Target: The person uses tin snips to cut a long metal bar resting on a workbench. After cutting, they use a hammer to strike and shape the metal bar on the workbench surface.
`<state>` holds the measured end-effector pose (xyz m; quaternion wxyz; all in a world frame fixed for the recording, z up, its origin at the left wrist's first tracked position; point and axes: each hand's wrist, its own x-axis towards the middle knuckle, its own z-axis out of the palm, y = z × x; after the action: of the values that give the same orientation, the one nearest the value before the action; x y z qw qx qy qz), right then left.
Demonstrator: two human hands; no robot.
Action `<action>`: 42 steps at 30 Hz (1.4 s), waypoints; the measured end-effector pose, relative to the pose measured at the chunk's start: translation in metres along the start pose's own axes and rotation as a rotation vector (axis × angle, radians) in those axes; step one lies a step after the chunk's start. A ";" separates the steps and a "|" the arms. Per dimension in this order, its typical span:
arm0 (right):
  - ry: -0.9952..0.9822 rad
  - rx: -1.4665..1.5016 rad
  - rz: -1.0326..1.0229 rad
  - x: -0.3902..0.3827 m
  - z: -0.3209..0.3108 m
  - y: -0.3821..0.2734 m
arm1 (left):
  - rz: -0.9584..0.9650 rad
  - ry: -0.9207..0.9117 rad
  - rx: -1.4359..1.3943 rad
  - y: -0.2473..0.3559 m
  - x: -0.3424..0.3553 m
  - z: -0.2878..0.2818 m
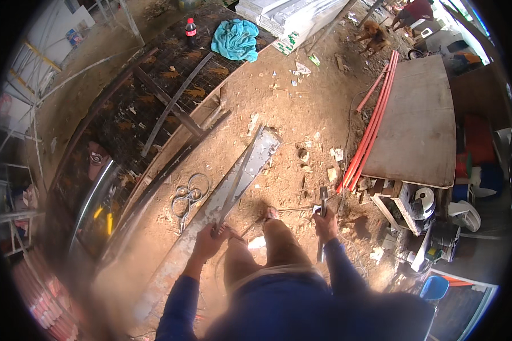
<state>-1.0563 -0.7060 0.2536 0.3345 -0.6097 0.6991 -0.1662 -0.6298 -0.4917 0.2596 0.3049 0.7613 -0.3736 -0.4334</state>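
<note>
My left hand [210, 244] is closed on the end of a long, narrow metal strip [236, 184], which slants up over a paint-worn plank [255, 159] on the dirt ground. My right hand [326, 226] is closed on a dark, narrow metal tool [323, 196] held at my right side, its exact kind unclear. Left of the plank lie loops of metal wire or cable [186, 199]. Past them is a dark, stained panel [131, 125] with a crossbar and metal strips.
Red pipes [375, 125] lean by a large board [415, 113]. A cola bottle [190, 34] and teal cloth [236, 40] sit at the back. A person [412, 14] and brown dog [375, 37] are top right. Clutter [424, 204] is at right; scattered debris covers the ground.
</note>
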 end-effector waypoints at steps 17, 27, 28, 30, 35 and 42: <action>-0.397 -0.126 -0.042 0.124 0.013 0.067 | 0.062 0.104 0.684 -0.171 0.190 0.183; -0.432 -0.137 -0.080 0.198 0.127 0.065 | -0.032 0.130 0.688 -0.256 0.230 0.212; -0.454 -0.093 -0.039 0.200 0.134 0.060 | -0.039 0.131 0.616 -0.252 0.230 0.212; -0.469 -0.083 -0.024 0.206 0.141 0.038 | -0.077 0.133 0.557 -0.223 0.244 0.213; -0.462 -0.091 -0.138 0.225 0.160 0.051 | 0.187 0.363 0.460 -0.188 0.316 0.251; -0.441 -0.009 -0.313 0.311 0.204 0.059 | 0.204 0.199 0.564 -0.179 0.401 0.292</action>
<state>-0.9735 -0.9586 -0.0133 0.4462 -0.7332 0.5075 -0.0761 -0.6963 -0.7710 -0.1829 0.1589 0.8131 -0.5218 -0.2033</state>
